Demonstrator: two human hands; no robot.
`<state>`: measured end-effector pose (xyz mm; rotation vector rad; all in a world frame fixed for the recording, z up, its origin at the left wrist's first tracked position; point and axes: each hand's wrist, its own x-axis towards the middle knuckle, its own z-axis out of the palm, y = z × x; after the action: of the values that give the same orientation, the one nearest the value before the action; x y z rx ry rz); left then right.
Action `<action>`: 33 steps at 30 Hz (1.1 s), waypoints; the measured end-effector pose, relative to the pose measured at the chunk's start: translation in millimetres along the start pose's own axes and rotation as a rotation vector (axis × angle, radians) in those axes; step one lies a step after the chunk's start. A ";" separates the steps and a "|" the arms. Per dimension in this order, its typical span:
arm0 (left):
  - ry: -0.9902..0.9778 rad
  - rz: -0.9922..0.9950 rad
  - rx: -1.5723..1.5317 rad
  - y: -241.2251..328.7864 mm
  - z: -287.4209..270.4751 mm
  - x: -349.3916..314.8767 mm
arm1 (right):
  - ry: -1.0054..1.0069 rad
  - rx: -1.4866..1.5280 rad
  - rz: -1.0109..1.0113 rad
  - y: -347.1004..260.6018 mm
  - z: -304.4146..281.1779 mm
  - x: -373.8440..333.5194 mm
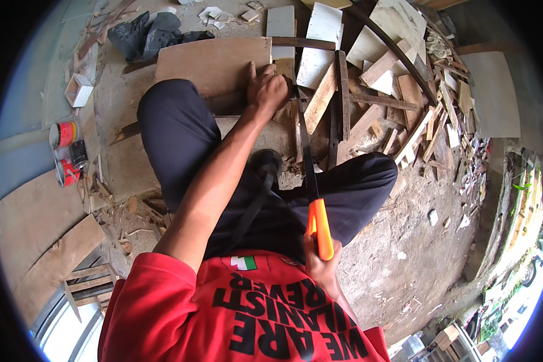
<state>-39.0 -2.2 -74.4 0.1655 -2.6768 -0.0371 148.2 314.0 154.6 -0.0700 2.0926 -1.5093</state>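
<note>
My right hand (324,265), close to my body, is wrapped round the orange handle of a handsaw (308,158). Its dark blade points away from me, and the far end lies at the right side of a brown wooden board (214,63). On the right end of that board, my left hand (266,90) grips with its fingers bent over the wood. The blade passes just right of this hand. Whether the teeth are inside the wood, I cannot tell. Both my legs are folded beneath the saw and my left arm.
Scrap wood (344,90) lies heaped at the far right, with a pale panel (495,93) beyond it. Black plastic (145,36) lies behind the board. Red cans (66,151) stand at the left. Debris covers the dirt floor (404,259) on my right.
</note>
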 end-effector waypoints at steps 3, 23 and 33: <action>0.185 -0.109 -0.270 -1.3 -0.9 4.5 | 0.023 0.005 -0.068 -4.9 3.5 11.1; -0.059 0.044 0.060 1.7 -17.2 13.4 | 0.016 -0.058 0.002 -1.6 -14.8 -14.8; -0.467 -0.089 0.035 19.4 -70.8 45.2 | 0.157 -0.051 -0.199 -39.8 63.4 231.5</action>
<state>-49.9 11.7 10.0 0.3217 -3.1350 -0.0636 -29.2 163.5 83.3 -0.1886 2.3065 -1.6230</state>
